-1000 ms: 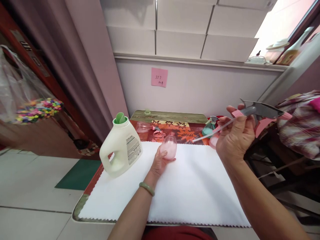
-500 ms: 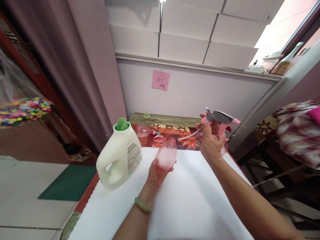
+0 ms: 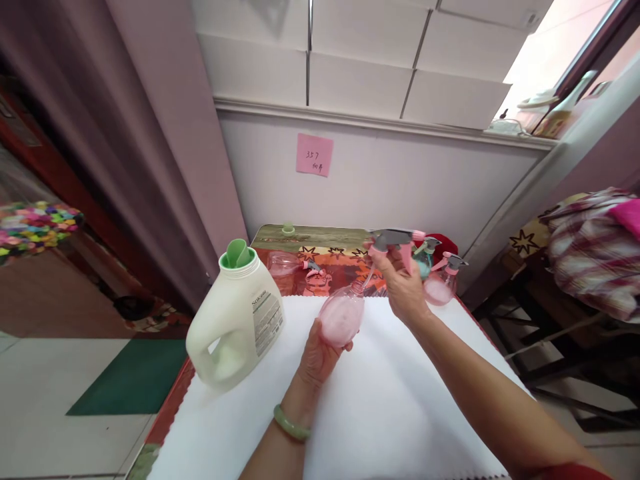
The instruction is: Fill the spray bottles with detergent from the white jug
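Cupped round the lower part of a clear pink bottle (image 3: 342,316) is my left hand (image 3: 321,353), fingers closed on it. The bottle leans to the right and holds a pale, milky liquid. My right hand (image 3: 406,287) grips a grey and pink spray trigger head (image 3: 395,240) above and to the right of the bottle. Its thin tube slants down to the bottle's mouth, and the tip appears to be in the neck. A large cream jug (image 3: 237,327) with a green pouring spout (image 3: 237,255) stands to the left of my left hand.
On the right stand a pink spray bottle (image 3: 440,287) and a teal one (image 3: 424,260). Another pink spray bottle (image 3: 285,263) lies at the back left near a small green cap (image 3: 289,229). A white cloth (image 3: 390,400) covers the table's front.
My right hand has moved left with the spray trigger head, bringing its tube to the bottle's mouth. The bottle in my left hand has tilted further right.
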Demonstrator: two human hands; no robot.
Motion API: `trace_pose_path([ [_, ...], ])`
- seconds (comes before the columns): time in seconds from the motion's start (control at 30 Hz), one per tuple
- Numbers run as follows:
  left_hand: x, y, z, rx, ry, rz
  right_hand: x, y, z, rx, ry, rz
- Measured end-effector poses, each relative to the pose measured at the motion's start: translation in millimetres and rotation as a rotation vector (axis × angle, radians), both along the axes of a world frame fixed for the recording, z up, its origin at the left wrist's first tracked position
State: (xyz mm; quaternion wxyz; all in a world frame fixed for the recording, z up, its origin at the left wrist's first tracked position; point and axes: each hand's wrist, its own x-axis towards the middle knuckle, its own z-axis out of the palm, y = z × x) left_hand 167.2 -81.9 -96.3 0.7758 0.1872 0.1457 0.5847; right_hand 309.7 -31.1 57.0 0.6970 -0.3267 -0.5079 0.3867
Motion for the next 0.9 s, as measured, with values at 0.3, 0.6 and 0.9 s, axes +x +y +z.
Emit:
trace_pose_path([
  [0.3,0.9,-1.2,1.6,0.019,0.000,-0.075,-20.4,-12.8,-50.0,-0.463,0.311,0.243],
  [0.6,-1.2,-2.8,-2.6,0.039,-0.018,-0.234,-10.9,-15.5,-46.8,-0.350,0.337,0.406],
  [0.9,-2.6,-0.2,-13.2,0.000,-0.083,-0.305,-12.9,-17.9,-57.2,-0.250,0.176,0.436],
])
